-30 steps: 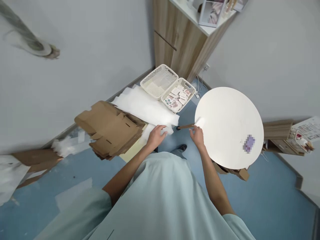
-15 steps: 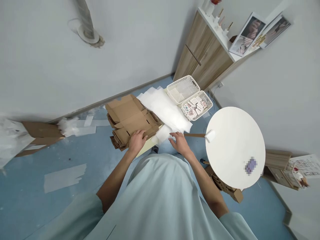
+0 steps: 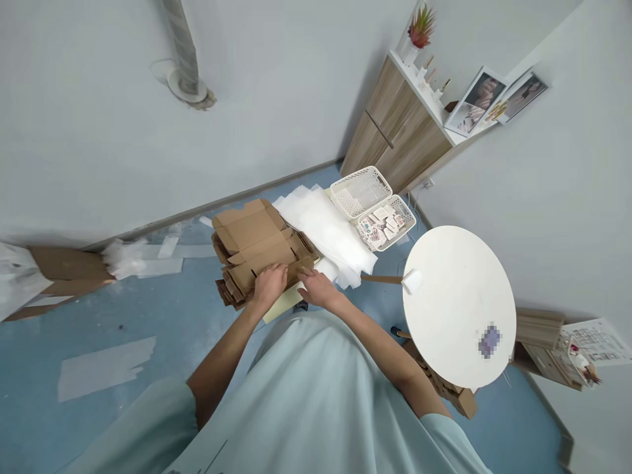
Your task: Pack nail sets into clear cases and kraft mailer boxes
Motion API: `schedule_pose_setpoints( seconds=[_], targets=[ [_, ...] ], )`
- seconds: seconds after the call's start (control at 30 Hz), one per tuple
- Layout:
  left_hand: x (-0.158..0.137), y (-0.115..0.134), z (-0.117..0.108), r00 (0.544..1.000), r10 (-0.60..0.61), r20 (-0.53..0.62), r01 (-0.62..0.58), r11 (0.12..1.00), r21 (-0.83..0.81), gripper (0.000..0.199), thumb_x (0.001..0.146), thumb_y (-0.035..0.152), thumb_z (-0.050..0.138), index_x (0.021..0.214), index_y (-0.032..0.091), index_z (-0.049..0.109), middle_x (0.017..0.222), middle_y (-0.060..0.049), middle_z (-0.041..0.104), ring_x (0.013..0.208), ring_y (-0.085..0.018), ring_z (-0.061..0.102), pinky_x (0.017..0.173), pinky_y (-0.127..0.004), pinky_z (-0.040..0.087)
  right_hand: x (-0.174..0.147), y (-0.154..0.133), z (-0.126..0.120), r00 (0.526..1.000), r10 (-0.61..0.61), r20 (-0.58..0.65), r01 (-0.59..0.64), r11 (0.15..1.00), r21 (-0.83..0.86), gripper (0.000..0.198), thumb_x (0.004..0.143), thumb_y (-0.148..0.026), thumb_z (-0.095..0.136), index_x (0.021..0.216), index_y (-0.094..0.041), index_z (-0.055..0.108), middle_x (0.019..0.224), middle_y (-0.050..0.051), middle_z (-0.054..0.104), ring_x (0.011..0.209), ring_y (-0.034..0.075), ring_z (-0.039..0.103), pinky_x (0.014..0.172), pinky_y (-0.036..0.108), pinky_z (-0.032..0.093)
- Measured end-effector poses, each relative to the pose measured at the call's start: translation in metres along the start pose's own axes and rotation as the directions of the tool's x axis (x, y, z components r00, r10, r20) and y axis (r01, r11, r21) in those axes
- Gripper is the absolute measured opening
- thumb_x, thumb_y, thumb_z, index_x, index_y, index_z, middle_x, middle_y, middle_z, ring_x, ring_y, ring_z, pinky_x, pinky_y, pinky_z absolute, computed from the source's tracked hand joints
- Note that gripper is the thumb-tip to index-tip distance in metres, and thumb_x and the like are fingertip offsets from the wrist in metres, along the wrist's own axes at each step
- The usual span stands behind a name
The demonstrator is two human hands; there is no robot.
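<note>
A stack of flattened brown cardboard boxes [image 3: 261,230] lies in front of me, its top one partly unfolded. With its fingers curled over the near flap of that top box is my left hand [image 3: 270,284]. My right hand [image 3: 318,288] grips the same flap near its right end, thumb below and fingers on the cardboard. Just behind my right hand, white foam sheets [image 3: 328,230] lie in a loose pile, overlapping the right side of the stack. A pale yellow surface [image 3: 282,304] shows under the boxes.
Two white baskets [image 3: 363,191] stand beyond the foam, the nearer holding small printed cards [image 3: 382,225]. A round white table [image 3: 459,289] is at right, with more cardboard [image 3: 459,398] beneath. A wooden cabinet [image 3: 399,125] stands at the back; an open carton [image 3: 74,266] sits at left.
My right hand has moved left from above the foam sheets onto the top box's near flap. My left hand stays on the cardboard. The view has tilted slightly upward.
</note>
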State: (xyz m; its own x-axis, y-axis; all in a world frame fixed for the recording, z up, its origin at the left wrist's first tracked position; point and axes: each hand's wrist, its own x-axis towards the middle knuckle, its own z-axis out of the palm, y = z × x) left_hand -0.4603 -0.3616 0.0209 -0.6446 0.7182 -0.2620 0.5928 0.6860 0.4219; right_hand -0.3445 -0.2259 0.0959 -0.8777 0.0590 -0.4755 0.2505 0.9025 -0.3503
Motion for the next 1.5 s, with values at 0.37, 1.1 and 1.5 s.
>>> schedule_pose_setpoints(
  seconds=[0.37, 1.1, 1.5],
  targets=[
    [-0.020, 0.002, -0.021, 0.985, 0.088, -0.146, -0.104, 0.989, -0.107, 0.038, 0.101, 0.023, 0.045, 0.118, 0.022, 0.079, 0.113, -0.011, 0.075, 0.107, -0.028, 0.068, 0.095, -0.038, 0.055, 0.019, -0.008, 0.014, 0.986, 0.091, 0.140, -0.083, 0.995, -0.063, 0.029, 0.096, -0.021, 0.070, 0.124, -0.013, 0.071, 0.147, 0.020, 0.063, 0.133, 0.033, 0.063, 0.103, 0.043, 0.054],
    [-0.017, 0.192, -0.135, 0.379, 0.784, -0.492, -0.795, 0.547, 0.260, 0.070, 0.105, 0.002, 0.027, 0.169, 0.029, 0.034, 0.152, -0.005, 0.063, 0.147, -0.021, 0.055, 0.118, -0.044, 0.053, -0.211, 0.119, -0.135, 0.462, 0.490, -0.739, 0.242, 0.732, 0.637, 0.038, 0.097, -0.056, 0.067, 0.103, -0.022, 0.083, 0.098, 0.007, 0.078, 0.083, 0.020, 0.065, 0.072, 0.032, 0.050],
    [0.004, 0.418, 0.033, 0.106, 0.973, -0.206, -0.992, 0.117, 0.043, 0.062, 0.108, 0.008, 0.028, 0.167, 0.023, 0.035, 0.155, -0.010, 0.060, 0.151, -0.022, 0.047, 0.122, -0.047, 0.052, -0.401, 0.274, -0.029, 0.103, 0.901, -0.421, 0.024, 0.421, 0.907, 0.035, 0.087, -0.054, 0.067, 0.080, -0.021, 0.076, 0.079, 0.007, 0.075, 0.074, 0.023, 0.064, 0.068, 0.033, 0.048]
  ],
)
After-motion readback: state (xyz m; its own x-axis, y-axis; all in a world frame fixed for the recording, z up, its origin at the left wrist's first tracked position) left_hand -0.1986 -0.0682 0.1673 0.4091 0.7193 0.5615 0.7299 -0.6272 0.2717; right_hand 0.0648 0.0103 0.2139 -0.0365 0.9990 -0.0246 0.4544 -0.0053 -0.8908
